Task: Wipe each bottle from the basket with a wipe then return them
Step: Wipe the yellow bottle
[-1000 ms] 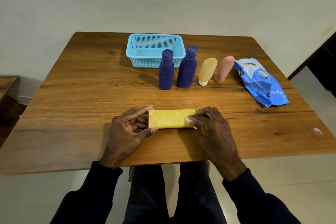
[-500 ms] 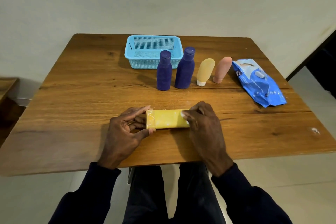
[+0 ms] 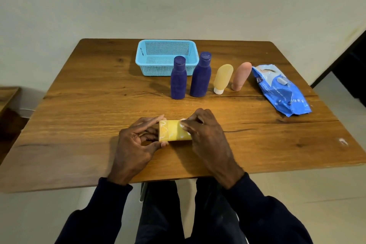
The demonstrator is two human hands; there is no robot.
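Observation:
A yellow bottle [image 3: 172,131] lies on its side near the table's front edge. My left hand [image 3: 138,140] grips its left end between forefinger and thumb. My right hand [image 3: 206,134] covers its right part and presses a white wipe [image 3: 182,123] against it with curled fingers. Behind stand two dark blue bottles [image 3: 178,78] [image 3: 201,75], a pale yellow tube [image 3: 222,78] and a pink tube [image 3: 240,76]. The light blue basket [image 3: 166,45] sits at the back and holds nothing.
A blue pack of wipes [image 3: 281,91] lies at the right of the wooden table [image 3: 79,115]. A small white scrap [image 3: 342,141] sits near the right front corner. A dark doorway is at the far right.
My right hand has slid leftwards along the yellow bottle with the wipe, covering more of it. My left hand has kept its grip on the left end.

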